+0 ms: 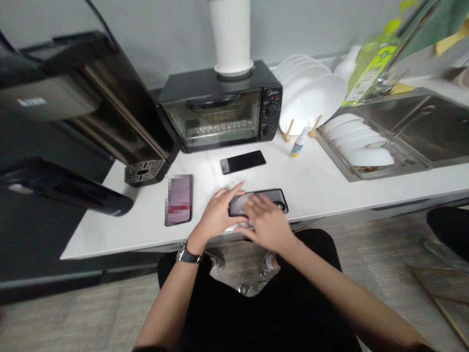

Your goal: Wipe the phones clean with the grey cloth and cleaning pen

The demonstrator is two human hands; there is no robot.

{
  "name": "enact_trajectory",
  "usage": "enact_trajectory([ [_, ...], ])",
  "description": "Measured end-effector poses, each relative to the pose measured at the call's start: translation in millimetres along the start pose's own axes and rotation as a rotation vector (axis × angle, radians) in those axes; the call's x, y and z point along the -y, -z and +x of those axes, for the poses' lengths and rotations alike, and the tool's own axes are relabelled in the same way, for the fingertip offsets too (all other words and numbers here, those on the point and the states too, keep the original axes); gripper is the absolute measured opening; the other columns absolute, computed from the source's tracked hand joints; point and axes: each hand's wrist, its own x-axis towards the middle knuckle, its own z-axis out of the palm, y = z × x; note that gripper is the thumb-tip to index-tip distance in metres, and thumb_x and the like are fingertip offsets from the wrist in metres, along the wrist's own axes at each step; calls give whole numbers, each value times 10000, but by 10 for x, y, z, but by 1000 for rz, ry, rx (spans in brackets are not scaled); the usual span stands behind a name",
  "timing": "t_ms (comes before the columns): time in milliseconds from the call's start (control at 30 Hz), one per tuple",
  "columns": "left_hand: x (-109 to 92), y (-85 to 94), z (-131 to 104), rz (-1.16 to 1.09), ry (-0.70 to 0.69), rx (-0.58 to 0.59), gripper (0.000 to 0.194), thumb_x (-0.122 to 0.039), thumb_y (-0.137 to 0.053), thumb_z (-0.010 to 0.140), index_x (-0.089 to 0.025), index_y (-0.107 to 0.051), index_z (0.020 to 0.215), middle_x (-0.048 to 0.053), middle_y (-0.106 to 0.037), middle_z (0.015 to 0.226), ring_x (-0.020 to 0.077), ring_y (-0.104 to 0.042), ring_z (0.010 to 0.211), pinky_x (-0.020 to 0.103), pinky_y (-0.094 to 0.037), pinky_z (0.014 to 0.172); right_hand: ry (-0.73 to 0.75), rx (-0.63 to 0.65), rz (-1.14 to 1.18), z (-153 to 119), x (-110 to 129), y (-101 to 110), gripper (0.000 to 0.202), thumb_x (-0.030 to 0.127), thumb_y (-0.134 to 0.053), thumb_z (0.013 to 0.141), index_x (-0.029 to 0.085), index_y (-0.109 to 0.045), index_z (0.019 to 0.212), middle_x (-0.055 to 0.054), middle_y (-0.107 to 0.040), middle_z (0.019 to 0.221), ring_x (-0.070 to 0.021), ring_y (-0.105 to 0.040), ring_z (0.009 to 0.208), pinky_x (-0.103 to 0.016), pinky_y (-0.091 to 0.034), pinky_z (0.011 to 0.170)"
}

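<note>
A dark smartphone in a black case lies near the counter's front edge, with a round camera patch at its right end. My left hand, wearing a watch at the wrist, grips the phone's left end between thumb and fingers. Over the phone's middle, my right hand rests its fingers on the surface, thumb apart; motion blurs them slightly. A pale patch shows by those fingers; whether it is a wipe or a reflection I cannot tell. Behind lies a second black smartphone. Left of my hands is a third phone, its face pixelated.
A small spray bottle stands by the racked white plates. At the back is a toaster oven bearing a white pot. A black machine and a dark bottle are left; the sink is right.
</note>
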Motion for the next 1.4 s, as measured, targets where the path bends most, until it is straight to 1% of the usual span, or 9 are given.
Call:
enact_trajectory([
  [100, 11, 24, -27, 12, 43, -15, 912, -324, -808, 882, -322, -324, 1655, 81, -675, 1448, 295, -607, 1258, 477, -460, 1122, 119, -2, 133, 77, 116, -74, 668, 695, -547, 996, 118, -687, 1302, -192, -721, 1361, -317, -655, 1330, -506, -499, 1163],
  [300, -35, 12, 12, 6, 41, 10, 1057, -432, -920, 775, -353, -331, 1648, 62, -672, 1467, 318, -582, 1283, 508, -436, 1142, 94, 48, -10, -364, -603, 354, 416, 446, -518, 1083, 171, -671, 1354, -160, -736, 1353, -302, -663, 1331, -589, -394, 1235],
  [433, -10, -3, 39, 1, 3, -21, 958, -420, -883, 819, -334, -380, 1630, 62, -680, 1446, 304, -591, 1259, 476, -459, 1117, -192, -70, -94, -100, -105, 47, 647, 612, -530, 1027, 46, -660, 1311, -300, -691, 1344, -417, -644, 1316, -628, -445, 1178],
  [567, 18, -4, 3, 35, -12, -18, 882, -350, -820, 882, -318, -367, 1638, 65, -685, 1441, 295, -603, 1224, 468, -455, 1116, -18, -7, 96, 3, 254, -137, 568, 587, -545, 1035, 102, -667, 1305, -214, -689, 1402, -341, -606, 1383, -535, -426, 1230],
  [767, -23, -9, 7, 8, 13, -24, 1051, -477, -920, 766, -338, -353, 1640, 54, -680, 1455, 304, -591, 1232, 476, -442, 1120, -5, 33, -36, -368, -450, 350, 358, 422, -494, 1096, 189, -672, 1302, -142, -736, 1357, -304, -697, 1278, -579, -443, 1194],
  [900, -28, -26, 33, 0, -16, -17, 968, -389, -888, 815, -322, -375, 1633, 47, -688, 1442, 288, -594, 1213, 461, -446, 1121, -260, -81, -137, -151, 56, -11, 834, 703, -589, 958, -38, -620, 1340, -380, -616, 1408, -479, -592, 1369, -630, -435, 1188],
  [1000, 0, -29, 4, 16, -34, -18, 856, -259, -771, 905, -307, -350, 1648, 52, -696, 1431, 268, -607, 1182, 455, -445, 1122, -112, -48, 42, 47, 397, -230, 902, 757, -582, 934, -46, -622, 1344, -353, -626, 1416, -437, -595, 1376, -587, -443, 1205],
  [1200, -1, -14, -12, 28, -3, 1, 1067, -465, -911, 781, -310, -323, 1658, 70, -675, 1462, 297, -584, 1225, 461, -427, 1125, 125, 101, 112, -264, -416, 360, 351, 399, -452, 1117, 223, -692, 1305, -69, -765, 1323, -241, -718, 1248, -532, -427, 1220],
  [1400, -30, -31, 30, 16, -14, -10, 953, -360, -887, 819, -298, -389, 1629, 56, -690, 1433, 283, -588, 1208, 445, -440, 1114, -213, -81, -183, -55, 107, -9, 920, 732, -558, 960, -106, -611, 1336, -416, -611, 1385, -495, -614, 1333, -640, -464, 1147],
])
